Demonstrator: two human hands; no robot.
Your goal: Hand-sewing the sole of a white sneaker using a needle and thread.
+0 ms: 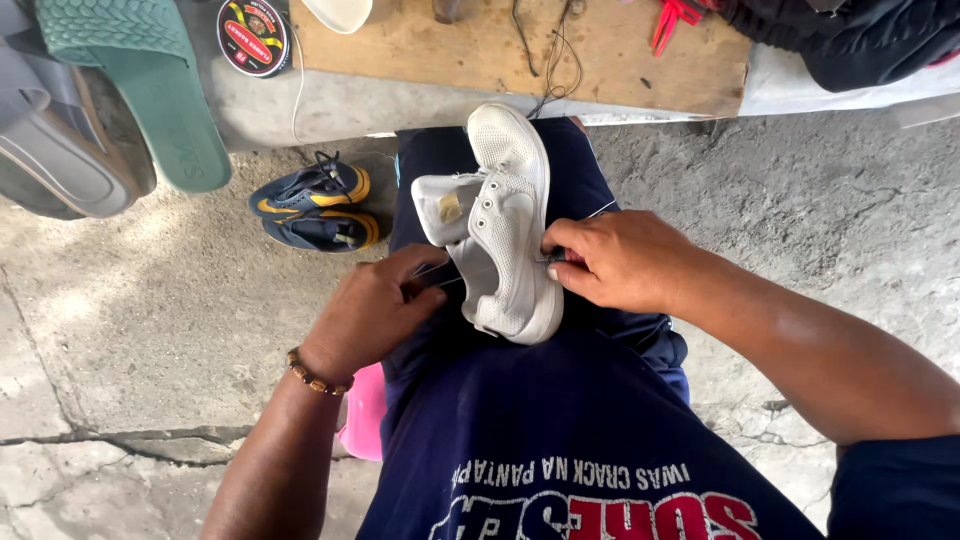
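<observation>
White perforated shoe (510,225), green sandal (150,80)

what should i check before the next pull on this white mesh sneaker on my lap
1. White mesh sneaker steady on the lap: ok, it lies on its side across the dark blue trousers.
2. Right hand grip: ok, its fingertips pinch a small dark tool at the sole edge.
3. Left hand grip: ok, it holds a thin dark tool or thread at the shoe's opening.
4. What the thin tool is: cannot tell.
5. Fingers away from any point: cannot tell, the tip is hidden.
6. Spare gear at hand: ok, the round black tin sits on the wooden board.
</observation>
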